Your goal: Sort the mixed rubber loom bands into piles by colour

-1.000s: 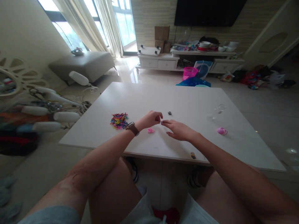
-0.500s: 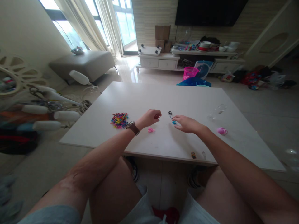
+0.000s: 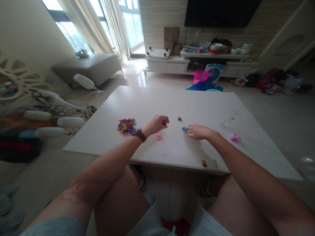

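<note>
Already, pink (image 3: 159, 137), blue (image 3: 183, 128) and black bits (image 3: 179, 119) lie apart (left, mixed pile (image 3: 126, 126) remains); left hand (image 3: 159, 123), right hand (image 3: 197, 131): grasps unclear.

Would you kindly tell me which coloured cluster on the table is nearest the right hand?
The blue cluster, right beside the right hand; the black cluster and pink cluster lie farther off, the multicoloured cluster farthest.

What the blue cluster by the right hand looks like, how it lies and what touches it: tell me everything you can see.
The blue cluster is small, bright blue and irregular, perhaps plastic; its parts are too small to tell apart. It rests on the white table, close to the right hand; whether they touch is unclear. Black pieces lie just beyond it.
</note>
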Demonstrator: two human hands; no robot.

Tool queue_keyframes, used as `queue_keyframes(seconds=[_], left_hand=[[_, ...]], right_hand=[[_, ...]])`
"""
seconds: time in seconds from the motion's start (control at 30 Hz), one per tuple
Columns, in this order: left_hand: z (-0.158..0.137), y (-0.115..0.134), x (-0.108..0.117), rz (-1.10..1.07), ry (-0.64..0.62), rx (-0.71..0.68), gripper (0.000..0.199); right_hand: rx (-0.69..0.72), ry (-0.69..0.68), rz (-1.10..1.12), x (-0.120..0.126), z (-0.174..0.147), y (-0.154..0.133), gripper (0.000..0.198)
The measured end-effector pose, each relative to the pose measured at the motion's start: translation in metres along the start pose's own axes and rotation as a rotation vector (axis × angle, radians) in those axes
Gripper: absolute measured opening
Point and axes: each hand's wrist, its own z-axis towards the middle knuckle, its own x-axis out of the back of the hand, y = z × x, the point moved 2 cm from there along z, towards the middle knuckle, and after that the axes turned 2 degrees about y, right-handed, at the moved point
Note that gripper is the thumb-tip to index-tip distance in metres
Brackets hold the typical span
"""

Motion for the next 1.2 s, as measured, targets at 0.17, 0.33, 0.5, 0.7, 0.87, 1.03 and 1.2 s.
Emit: queue_keyframes(seconds=[0.17,0.33,0.5,0.7,0.87,1.03,1.2], left_hand=[[-0.001,0.002,0.002,0.005,0.013,-0.008,0.015],[-0.001,0.002,0.0,-0.086,0.015,0.017,0.016],[-0.001,0.002,-0.004,-0.114,0.019,0.004,0.019],[0.0,0.007,-0.004,-0.095,0.022,-0.021,0.015],[0.0,0.009,-0.006,-0.087,0.001,-0.023,0.015],[0.0,0.008,-0.005,-0.068,-0.004,-0.024,0.015],[0.0,0.0,0.007,-0.047,0.036,0.01,0.014]], right_hand=[[0.009,0.089,0.01,0.008,-0.004,-0.002,0.031],[0.074,0.201,0.063,0.017,-0.01,-0.02,0.032],[0.232,0.291,0.141,0.02,-0.018,-0.05,0.044],[0.318,0.291,0.136,0.013,-0.018,-0.07,0.058],[0.33,0.285,0.133,0.009,-0.015,-0.073,0.062],[0.307,0.299,0.125,0.008,-0.012,-0.07,0.06],[0.112,0.36,0.025,0.007,0.005,-0.042,0.054]])
